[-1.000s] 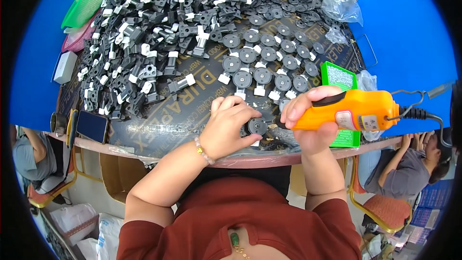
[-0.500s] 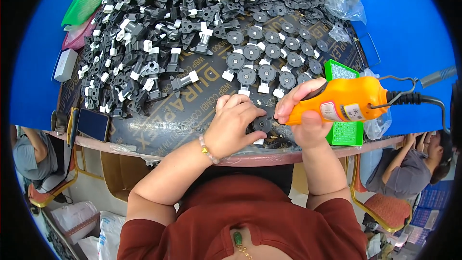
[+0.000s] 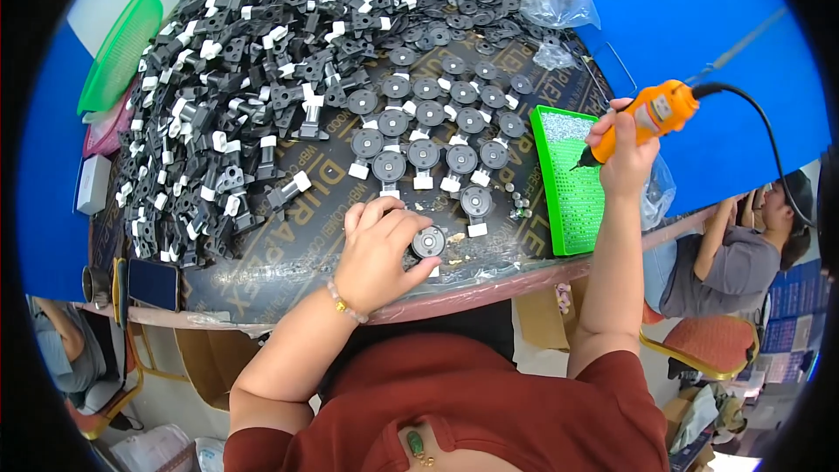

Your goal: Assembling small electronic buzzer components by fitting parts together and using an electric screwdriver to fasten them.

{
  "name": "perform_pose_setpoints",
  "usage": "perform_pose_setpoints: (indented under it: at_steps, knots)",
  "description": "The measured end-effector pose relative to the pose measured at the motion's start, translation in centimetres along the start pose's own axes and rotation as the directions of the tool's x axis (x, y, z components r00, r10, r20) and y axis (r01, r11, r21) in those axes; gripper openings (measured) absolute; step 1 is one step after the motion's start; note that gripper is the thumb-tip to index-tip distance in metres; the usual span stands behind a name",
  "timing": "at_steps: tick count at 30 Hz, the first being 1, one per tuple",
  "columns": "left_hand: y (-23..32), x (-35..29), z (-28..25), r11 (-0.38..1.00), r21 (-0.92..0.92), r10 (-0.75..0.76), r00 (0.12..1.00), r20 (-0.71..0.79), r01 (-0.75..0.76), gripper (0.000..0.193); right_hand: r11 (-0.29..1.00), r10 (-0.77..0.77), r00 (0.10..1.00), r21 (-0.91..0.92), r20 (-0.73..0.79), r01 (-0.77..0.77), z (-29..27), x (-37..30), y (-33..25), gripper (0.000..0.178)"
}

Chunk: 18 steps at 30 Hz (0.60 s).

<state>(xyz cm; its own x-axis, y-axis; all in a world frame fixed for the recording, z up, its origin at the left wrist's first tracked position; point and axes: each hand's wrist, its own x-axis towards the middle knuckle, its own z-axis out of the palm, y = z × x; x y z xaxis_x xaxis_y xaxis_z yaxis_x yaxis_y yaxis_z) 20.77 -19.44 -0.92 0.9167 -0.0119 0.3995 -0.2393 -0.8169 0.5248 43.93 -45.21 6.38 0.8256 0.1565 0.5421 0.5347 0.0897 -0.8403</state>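
Note:
My left hand (image 3: pixel 377 249) curls round a black disc-shaped part with a white tab (image 3: pixel 428 242), holding it on the tabletop near the front edge between thumb and fingers. My right hand (image 3: pixel 627 150) grips an orange electric screwdriver (image 3: pixel 657 112). Its thin dark bit points down and left over a green tray (image 3: pixel 564 236) with a perforated plate. Small silvery screws (image 3: pixel 568 125) cover the far part of that tray. Whether a screw sits on the bit is too small to tell. Another disc part with a white tab (image 3: pixel 476 202) lies just beyond my left hand.
Rows of similar disc parts (image 3: pixel 424 154) lie past my hands. A large heap of black-and-white brackets (image 3: pixel 236 114) fills the left. Loose small hardware (image 3: pixel 518 201) sits beside the tray. A phone (image 3: pixel 155 285) lies at the left edge. The screwdriver's black cable (image 3: pixel 759 109) trails right. Other people sit on both sides.
My right hand has carried the screwdriver away from the disc part, rightward to over the green tray. My left hand stays on the disc part. The whole view has shifted.

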Motion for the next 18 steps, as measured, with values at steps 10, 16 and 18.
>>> perform_pose_setpoints:
  at_steps: [10, 16, 18]
  knots:
    - [0.0, 0.0, -0.1, 0.999, 0.036, -0.015, 1.000, -0.016, 0.016, 0.057, 1.000, -0.015, 0.996, 0.018, -0.084, 0.016, -1.3, -0.3, 3.5, 0.035]
    - [-0.1, 0.0, -0.2, 0.999, 0.049, -0.004, 1.000, -0.017, 0.005, 0.060, 1.000, -0.018, 0.995, -0.001, -0.094, 0.018, -1.4, -0.4, 3.4, 0.036]
    - [0.0, 0.0, -0.2, 0.999, 0.049, 0.000, 1.000, -0.019, 0.001, 0.059, 1.000, -0.023, 0.994, -0.017, -0.108, 0.021, -1.4, -0.5, 3.4, 0.036]
